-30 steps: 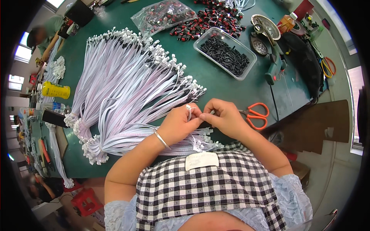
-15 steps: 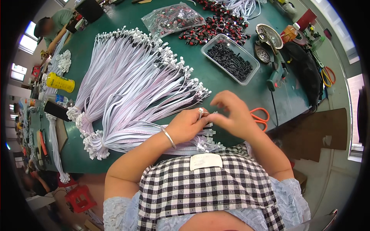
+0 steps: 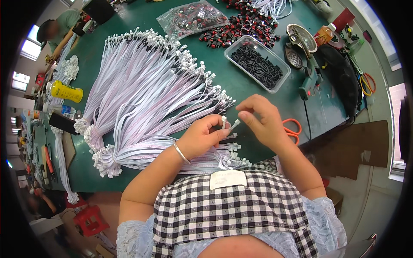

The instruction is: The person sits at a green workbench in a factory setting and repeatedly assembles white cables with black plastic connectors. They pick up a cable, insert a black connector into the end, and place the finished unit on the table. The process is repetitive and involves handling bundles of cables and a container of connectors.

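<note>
My left hand (image 3: 202,136), with a silver bangle at the wrist, pinches the ends of white flat cables. Two small white connectors (image 3: 224,119) stick up past its thumb and fingertips. Just to the right, my right hand (image 3: 263,122) is raised with curled fingers; thumb and forefinger are slightly apart, and I see nothing between them. The held cables belong to a big fanned bundle of white and pinkish flat cables (image 3: 142,90), tipped with white and black connectors. More connector ends (image 3: 234,161) lie below my left hand, against the checked apron.
Orange-handled scissors (image 3: 292,129) lie right of my right hand. Farther back are a clear tub of short black tubes (image 3: 246,39), a pile of black-and-red parts (image 3: 241,30), a filled plastic bag (image 3: 189,19) and a green hot-glue gun (image 3: 309,81). Another person (image 3: 64,30) works at far left.
My hands have drawn apart: the right has pulled back from the cable end, and the left has shifted slightly left. The white connectors now show between them.
</note>
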Tool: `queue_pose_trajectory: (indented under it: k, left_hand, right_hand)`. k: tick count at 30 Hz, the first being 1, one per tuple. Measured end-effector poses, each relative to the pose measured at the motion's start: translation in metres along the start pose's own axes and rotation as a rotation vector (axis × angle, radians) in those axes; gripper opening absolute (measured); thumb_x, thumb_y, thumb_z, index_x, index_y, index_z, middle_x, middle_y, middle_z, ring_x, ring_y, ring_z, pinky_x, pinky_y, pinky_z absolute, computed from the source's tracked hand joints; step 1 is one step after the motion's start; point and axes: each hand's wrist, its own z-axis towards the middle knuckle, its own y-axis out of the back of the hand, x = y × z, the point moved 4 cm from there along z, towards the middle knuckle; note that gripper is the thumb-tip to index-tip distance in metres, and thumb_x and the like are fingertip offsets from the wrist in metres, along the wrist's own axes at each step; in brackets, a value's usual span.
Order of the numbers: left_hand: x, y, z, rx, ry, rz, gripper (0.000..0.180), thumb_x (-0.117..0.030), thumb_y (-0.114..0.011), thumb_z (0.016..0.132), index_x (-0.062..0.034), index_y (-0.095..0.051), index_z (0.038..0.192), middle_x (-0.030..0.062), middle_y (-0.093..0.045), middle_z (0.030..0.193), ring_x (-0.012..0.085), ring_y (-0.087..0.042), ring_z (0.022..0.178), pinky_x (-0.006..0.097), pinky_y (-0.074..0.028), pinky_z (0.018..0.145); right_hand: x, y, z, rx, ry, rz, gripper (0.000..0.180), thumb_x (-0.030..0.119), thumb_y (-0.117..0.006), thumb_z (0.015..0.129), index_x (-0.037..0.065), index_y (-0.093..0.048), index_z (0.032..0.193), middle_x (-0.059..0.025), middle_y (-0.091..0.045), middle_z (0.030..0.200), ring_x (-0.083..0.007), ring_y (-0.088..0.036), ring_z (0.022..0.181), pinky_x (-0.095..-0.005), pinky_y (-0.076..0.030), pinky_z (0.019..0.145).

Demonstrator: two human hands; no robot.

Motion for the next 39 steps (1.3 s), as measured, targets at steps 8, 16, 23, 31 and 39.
queue_pose_trajectory:
  k: [8, 16, 23, 31, 39]
  left_hand:
    - [-0.006, -0.001, 0.003, -0.084, 0.04, 0.011, 0.014, -0.017, -0.061, 0.089, -0.0046, -0.059, 0.096, -0.0011, -0.057, 0.072, 0.0051, -0.053, 0.057, 0.019, -0.043, 0.051]
    - [-0.005, 0.001, 0.003, -0.101, 0.056, -0.105, 0.01, -0.013, -0.06, 0.088, -0.0051, -0.059, 0.095, -0.0026, -0.056, 0.071, 0.0026, -0.049, 0.055, 0.017, -0.04, 0.048]
    - [-0.013, -0.004, -0.001, -0.068, 0.081, -0.088, 0.011, -0.01, -0.061, 0.087, -0.0052, -0.058, 0.095, -0.0035, -0.056, 0.074, 0.0003, -0.047, 0.058, 0.015, -0.036, 0.048]
    - [-0.016, -0.014, -0.014, -0.135, -0.039, -0.032, 0.01, -0.012, -0.063, 0.086, -0.0056, -0.056, 0.091, -0.0039, -0.057, 0.076, 0.0006, -0.049, 0.062, 0.016, -0.038, 0.053]
    - [-0.026, -0.026, -0.016, -0.272, -0.183, 0.444, 0.015, -0.013, -0.067, 0.079, -0.002, -0.059, 0.085, 0.006, -0.061, 0.073, 0.0102, -0.058, 0.064, 0.024, -0.046, 0.058]
  right_hand:
    - [0.003, -0.017, 0.004, 0.079, 0.241, -0.208, 0.014, 0.015, -0.071, 0.072, 0.009, -0.06, 0.076, -0.0035, -0.056, 0.078, -0.0236, -0.053, 0.075, -0.0352, -0.04, 0.067]
    - [-0.014, -0.012, -0.017, 0.015, 0.16, -0.15, 0.017, 0.012, -0.073, 0.069, 0.008, -0.058, 0.076, -0.0038, -0.056, 0.08, -0.0239, -0.053, 0.077, -0.0348, -0.041, 0.07]
    - [0.002, -0.009, -0.012, 0.074, 0.415, -0.254, 0.019, 0.011, -0.073, 0.066, 0.008, -0.058, 0.077, -0.0033, -0.057, 0.086, -0.0226, -0.055, 0.082, -0.0351, -0.042, 0.072]
    - [0.004, -0.005, -0.021, 0.218, 0.097, -0.107, 0.021, 0.018, -0.073, 0.069, 0.007, -0.058, 0.078, -0.0051, -0.057, 0.087, -0.0245, -0.054, 0.086, -0.0357, -0.042, 0.073]
    - [0.008, -0.004, -0.009, 0.483, 0.069, -0.105, 0.014, 0.015, -0.066, 0.077, 0.006, -0.055, 0.077, -0.0059, -0.054, 0.087, -0.0257, -0.051, 0.086, -0.0348, -0.041, 0.076]
